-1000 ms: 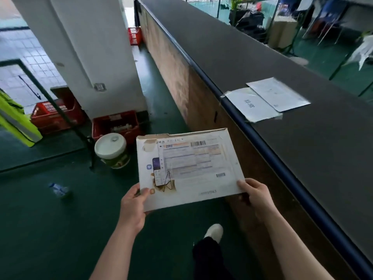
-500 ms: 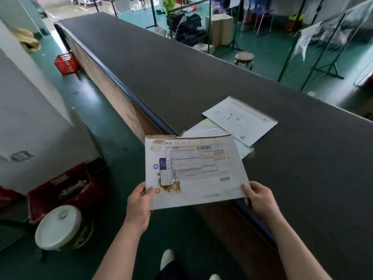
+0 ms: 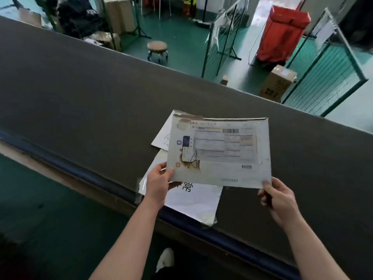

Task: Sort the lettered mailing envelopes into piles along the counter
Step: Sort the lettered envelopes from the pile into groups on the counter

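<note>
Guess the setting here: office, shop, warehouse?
Most likely a mail or parcel sorting room. Both hands hold a mailing envelope with a barcoded shipping label above a long dark counter. Behind it, on a green floor, are cardboard boxes and a red sack on a frame.

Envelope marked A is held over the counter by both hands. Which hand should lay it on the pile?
Probably the left hand: it pinches the envelope at the corner directly over the envelope beneath and the white sheet. The right hand holds the far corner over bare counter.
</note>
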